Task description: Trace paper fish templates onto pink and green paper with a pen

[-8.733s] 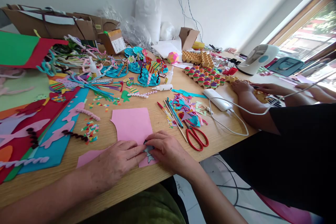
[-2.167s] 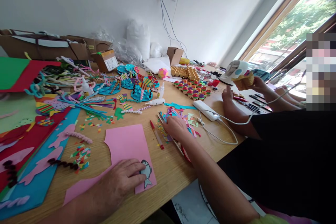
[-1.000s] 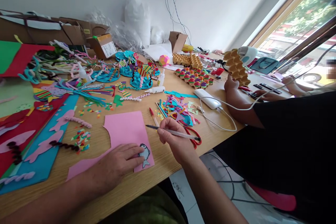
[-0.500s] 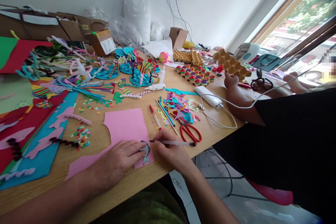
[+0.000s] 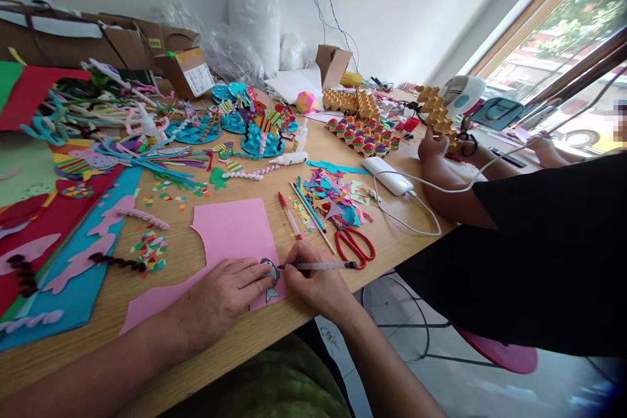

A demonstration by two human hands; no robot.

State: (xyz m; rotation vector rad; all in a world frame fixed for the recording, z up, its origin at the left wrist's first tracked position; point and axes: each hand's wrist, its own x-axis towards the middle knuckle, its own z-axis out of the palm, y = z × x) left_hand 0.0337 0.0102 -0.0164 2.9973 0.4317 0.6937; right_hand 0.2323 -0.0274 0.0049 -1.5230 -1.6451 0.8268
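Observation:
A pink sheet of paper (image 5: 235,228) with a curved cut edge lies on the table before me. On its lower right corner rests a small grey fish cutout (image 5: 270,294), partly covered by fingers. My left hand (image 5: 220,294) lies flat, its fingertips pressing the cutout onto the sheet. In my right hand (image 5: 311,281) is a black pen (image 5: 326,266), pinched, with its tip at the cutout's right edge. Just beyond that hand lie red-handled scissors (image 5: 355,247), a red pen (image 5: 290,215) and thin sticks (image 5: 313,215).
Paper scraps (image 5: 333,192) and a white power bank (image 5: 388,176) with a cable lie to the right. A co-worker's hand (image 5: 434,147) holds an egg carton (image 5: 435,114) there. Coloured sheets (image 5: 105,281) with pink fish cover the left side. Glue bottles (image 5: 290,158) stand and lie further back.
The pen tip has shifted slightly along the fish cutout's edge. My left hand stays on the cutout. The co-worker's egg carton has turned and the dark scissors beside it have moved.

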